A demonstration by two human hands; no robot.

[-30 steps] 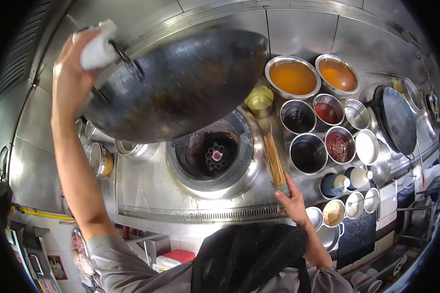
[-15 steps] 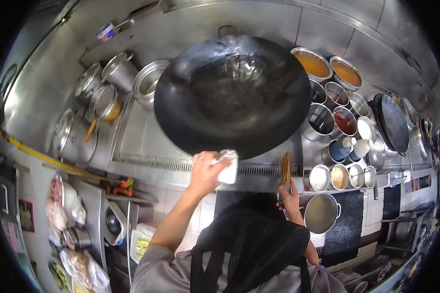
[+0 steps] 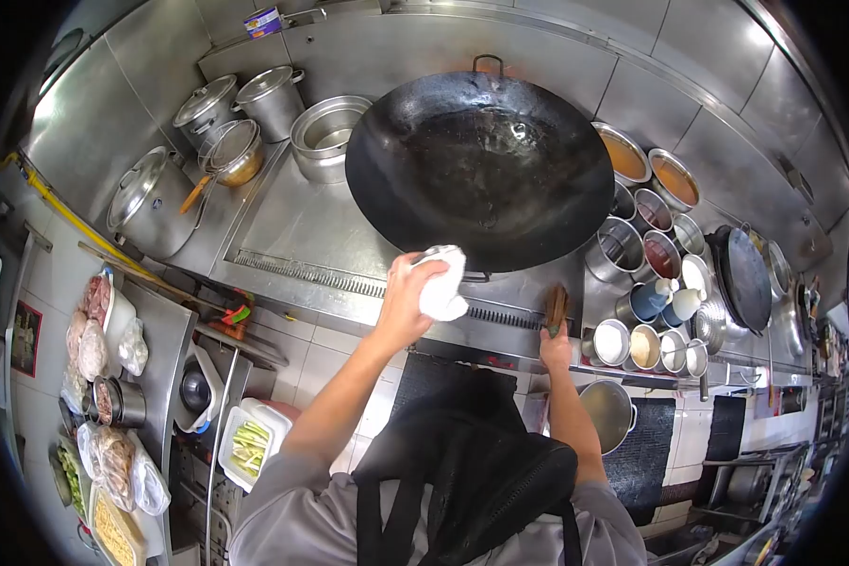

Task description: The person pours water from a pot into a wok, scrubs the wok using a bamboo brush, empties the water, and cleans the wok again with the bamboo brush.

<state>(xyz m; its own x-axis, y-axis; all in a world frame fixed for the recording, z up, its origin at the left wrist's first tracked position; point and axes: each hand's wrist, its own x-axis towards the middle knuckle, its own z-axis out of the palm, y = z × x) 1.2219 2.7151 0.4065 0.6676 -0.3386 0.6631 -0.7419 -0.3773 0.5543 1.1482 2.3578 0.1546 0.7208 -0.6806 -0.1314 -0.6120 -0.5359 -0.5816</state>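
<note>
A large black wok sits on the steel range, with liquid shining in its bowl. My left hand is closed around a folded white cloth at the wok's near rim, by the small front handle. Whether the cloth grips that handle cannot be made out. To the right, my right hand is wrapped round a bamboo wok brush. Its bristles point away from me, over the front edge of the range.
Sauce pots and seasoning tubs crowd the right side. Lidded steel pots and a strainer stand left. Below are a pot, a tub of cut green vegetables and bagged food.
The whole view has shifted as my head moved. My right hand has brought the brush forward over the range's edge. My left hand still holds the cloth, now higher against the wok's near rim.
</note>
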